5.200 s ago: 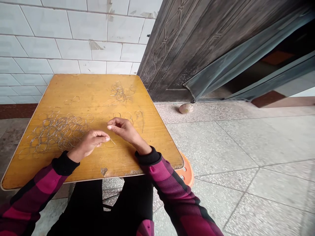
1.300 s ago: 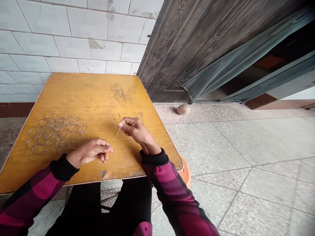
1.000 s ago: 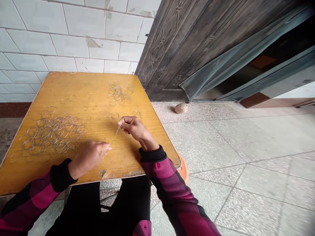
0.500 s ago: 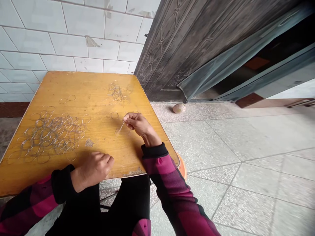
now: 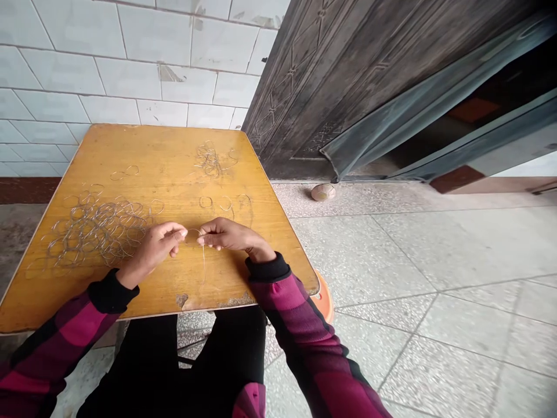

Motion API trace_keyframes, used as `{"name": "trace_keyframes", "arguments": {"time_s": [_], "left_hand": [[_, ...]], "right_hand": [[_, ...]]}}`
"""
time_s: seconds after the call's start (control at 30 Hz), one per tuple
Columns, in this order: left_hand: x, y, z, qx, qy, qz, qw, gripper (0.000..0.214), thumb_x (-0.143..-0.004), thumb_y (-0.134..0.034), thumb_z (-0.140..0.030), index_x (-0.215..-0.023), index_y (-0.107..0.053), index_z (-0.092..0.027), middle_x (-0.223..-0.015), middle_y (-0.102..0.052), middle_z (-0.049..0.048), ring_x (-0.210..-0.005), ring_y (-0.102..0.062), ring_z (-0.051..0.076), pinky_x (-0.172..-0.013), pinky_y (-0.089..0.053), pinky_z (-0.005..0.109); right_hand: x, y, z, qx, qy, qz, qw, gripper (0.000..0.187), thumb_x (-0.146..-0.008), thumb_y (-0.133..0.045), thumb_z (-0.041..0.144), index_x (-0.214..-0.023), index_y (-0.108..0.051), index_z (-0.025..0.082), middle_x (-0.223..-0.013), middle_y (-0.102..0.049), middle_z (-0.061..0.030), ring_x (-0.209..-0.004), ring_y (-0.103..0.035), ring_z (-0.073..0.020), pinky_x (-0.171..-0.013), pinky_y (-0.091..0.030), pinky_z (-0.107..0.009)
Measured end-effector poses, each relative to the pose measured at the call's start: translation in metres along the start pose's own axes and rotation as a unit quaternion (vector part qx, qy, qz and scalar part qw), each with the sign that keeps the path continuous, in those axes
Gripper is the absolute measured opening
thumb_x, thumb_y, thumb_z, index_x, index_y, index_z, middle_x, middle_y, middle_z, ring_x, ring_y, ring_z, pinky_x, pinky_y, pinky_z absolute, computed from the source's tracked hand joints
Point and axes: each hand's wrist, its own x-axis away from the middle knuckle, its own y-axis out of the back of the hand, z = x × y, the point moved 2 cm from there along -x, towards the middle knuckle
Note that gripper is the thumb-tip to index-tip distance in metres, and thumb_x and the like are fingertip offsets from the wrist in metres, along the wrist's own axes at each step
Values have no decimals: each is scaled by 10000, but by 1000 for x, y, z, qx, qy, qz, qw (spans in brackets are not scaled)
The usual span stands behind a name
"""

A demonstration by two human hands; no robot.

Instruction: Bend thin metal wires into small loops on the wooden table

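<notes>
Between my two hands, above the table, a thin wire [image 5: 203, 261] curves in a small arc, and its straight tail hangs down. My right hand [image 5: 226, 235] pinches it near the bend between thumb and forefinger. At the other end of the arc, the thumb and fingertips of my left hand [image 5: 161, 244] are closed on the wire too. Left of my hands lies a broad tangled pile of wire loops [image 5: 98, 226]. Just beyond my right hand are a few separate wire pieces with looped ends [image 5: 226, 203].
The yellow wooden table [image 5: 161, 145] has a smaller wire heap [image 5: 211, 159] at its far right and a figure-eight wire piece [image 5: 125, 172] at the far left. Behind stand a tiled wall [image 5: 130, 75] and a dark carved door [image 5: 300, 87]. An orange stool [image 5: 324, 299] shows under the right edge.
My left hand has risen from the table's near edge and taken hold of the wire. My right hand has moved slightly left and down with it, bringing both hands close together.
</notes>
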Motion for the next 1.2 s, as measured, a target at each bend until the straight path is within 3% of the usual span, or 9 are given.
{"name": "trace_keyframes", "arguments": {"time_s": [0.1, 0.23, 0.5, 0.67, 0.9, 1.2], "left_hand": [[-3, -3, 2, 43, 18, -16, 999, 205, -793, -625, -327, -686, -617, -152, -531, -560, -19, -456, -510, 91, -477, -394, 218], [-5, -2, -1, 93, 32, -70, 993, 227, -750, -650, -342, -648, -604, -144, -532, -580, -5, -461, -530, 97, -482, -426, 222], [-7, -1, -6, 133, 38, -108, 985, 212, -715, -670, -324, -647, -599, -136, -546, -595, -3, -478, -560, 102, -482, -454, 221], [-8, 0, -5, 126, 28, -112, 985, 219, -710, -672, -332, -638, -598, -139, -541, -594, -4, -466, -557, 102, -475, -454, 224], [-9, 1, -5, 146, 31, -124, 981, 229, -688, -685, -345, -645, -596, -138, -583, -597, -6, -459, -551, 92, -465, -451, 226], [-9, 0, -3, 145, 14, -123, 982, 215, -711, -677, -335, -654, -608, -140, -568, -592, -11, -466, -544, 89, -470, -441, 219]], "right_hand": [[-1, -1, 0, -3, -4, -9, 1000, 268, -826, -632, 378, -688, -591, 152, -580, -504, 53, -496, -449, -48, -489, -375, -190], [3, 2, 0, -47, -33, -67, 996, 259, -790, -673, 397, -847, -647, 145, -630, -561, 39, -509, -486, -52, -496, -425, -193], [-3, -13, -4, -54, -54, -147, 986, 288, -770, -690, 405, -679, -593, 149, -527, -561, 39, -457, -509, -51, -458, -430, -187], [-8, -20, -7, -136, -39, -175, 974, 300, -749, -703, 416, -676, -588, 149, -542, -581, 35, -464, -554, -62, -452, -461, -185], [-15, -32, -9, -286, -21, -207, 935, 329, -646, -790, 431, -696, -626, 150, -601, -630, 22, -498, -591, -72, -469, -491, -192], [-18, -42, -7, -410, -20, -268, 872, 222, -618, -814, 299, -742, -702, 153, -641, -653, 11, -509, -570, -56, -478, -487, -171]]}}
